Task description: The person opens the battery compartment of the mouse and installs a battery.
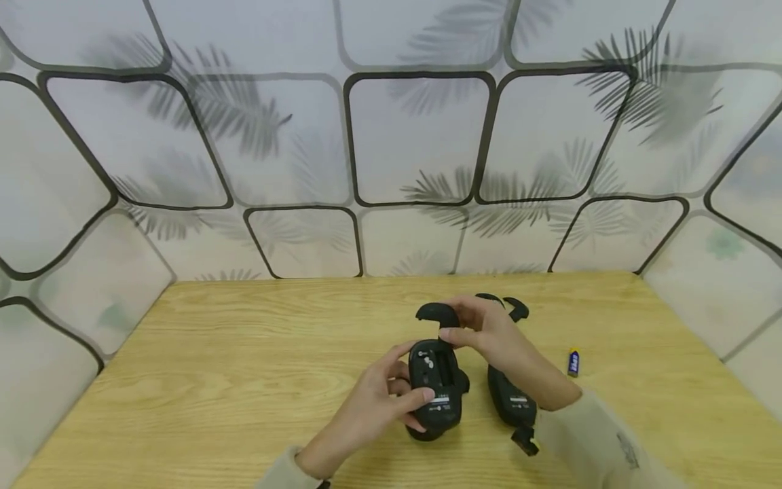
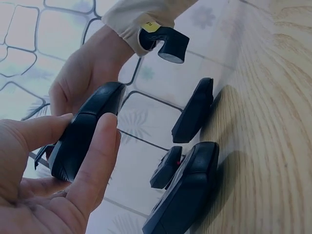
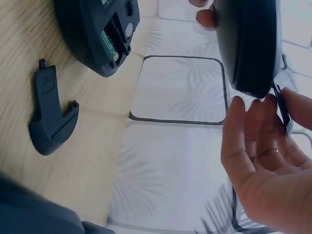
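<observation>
Fingers and thumb of my left hand (image 1: 373, 407) grip a black computer mouse (image 1: 436, 407), turned so its underside faces up, with its battery slot uncovered. My right hand (image 1: 489, 333) pinches a black battery cover (image 1: 437, 313) at the mouse's far end. In the right wrist view, the right hand (image 3: 268, 161) holds the thin cover (image 3: 282, 109) close against the end of the held mouse (image 3: 248, 48). The left wrist view shows the left hand (image 2: 53, 170) around the sides of this mouse (image 2: 80, 131), raised off the table.
Another black mouse (image 1: 512, 401) lies underside up on the wooden table (image 1: 244, 367), partly behind the right arm. A green battery (image 3: 108, 43) sits in an uncovered mouse. A loose cover (image 1: 518, 309) lies beyond; a blue-and-yellow battery (image 1: 573, 363) lies at right. Patterned walls enclose the table.
</observation>
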A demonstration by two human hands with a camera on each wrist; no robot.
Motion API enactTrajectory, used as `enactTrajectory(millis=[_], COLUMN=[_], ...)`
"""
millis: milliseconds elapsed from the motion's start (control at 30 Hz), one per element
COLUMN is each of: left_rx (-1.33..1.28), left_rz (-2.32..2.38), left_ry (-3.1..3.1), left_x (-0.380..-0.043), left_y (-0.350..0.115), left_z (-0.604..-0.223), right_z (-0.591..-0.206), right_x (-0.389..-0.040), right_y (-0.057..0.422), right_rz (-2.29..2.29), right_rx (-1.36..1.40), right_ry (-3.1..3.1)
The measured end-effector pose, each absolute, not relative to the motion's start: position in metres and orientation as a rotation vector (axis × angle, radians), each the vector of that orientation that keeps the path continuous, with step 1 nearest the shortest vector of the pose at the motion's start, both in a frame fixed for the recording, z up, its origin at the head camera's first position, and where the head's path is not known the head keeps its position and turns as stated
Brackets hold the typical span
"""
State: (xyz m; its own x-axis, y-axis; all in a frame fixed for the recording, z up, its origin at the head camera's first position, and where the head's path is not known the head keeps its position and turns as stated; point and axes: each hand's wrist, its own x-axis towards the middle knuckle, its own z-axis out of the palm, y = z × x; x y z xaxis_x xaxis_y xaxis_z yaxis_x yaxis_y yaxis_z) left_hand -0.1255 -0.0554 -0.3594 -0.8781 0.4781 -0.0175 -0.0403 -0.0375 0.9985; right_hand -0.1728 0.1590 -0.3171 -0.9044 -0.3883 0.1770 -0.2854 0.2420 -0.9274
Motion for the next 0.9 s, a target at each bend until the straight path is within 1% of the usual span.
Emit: enactTrajectory(millis=[100,233,567,900], left_rx=[0.477,0.497,0.481,0.468], left_rz=[1.985,1.992,1.983,2.003], left_ry=[1.868,1.857,1.892,1.881], left_x=[-0.126,-0.124,-0.124,-0.130], left_y=[-0.055,-0.055,-0.058,-0.063], left_z=[-0.359,-0.357,-0.355,-0.355], right_z=[-0.316,-0.316,-0.321,-0.332], right_x=[-0.181,-0.193,-0.215,-0.236], right_y=[0.161,0.165,0.172,0.182], right_rz=[-1.831,-1.835,-1.646,-1.513], right_rx=[-0.505,-0.437,-0.448,-0.411], right_ry=[2.311,2.262,2.421,2.456])
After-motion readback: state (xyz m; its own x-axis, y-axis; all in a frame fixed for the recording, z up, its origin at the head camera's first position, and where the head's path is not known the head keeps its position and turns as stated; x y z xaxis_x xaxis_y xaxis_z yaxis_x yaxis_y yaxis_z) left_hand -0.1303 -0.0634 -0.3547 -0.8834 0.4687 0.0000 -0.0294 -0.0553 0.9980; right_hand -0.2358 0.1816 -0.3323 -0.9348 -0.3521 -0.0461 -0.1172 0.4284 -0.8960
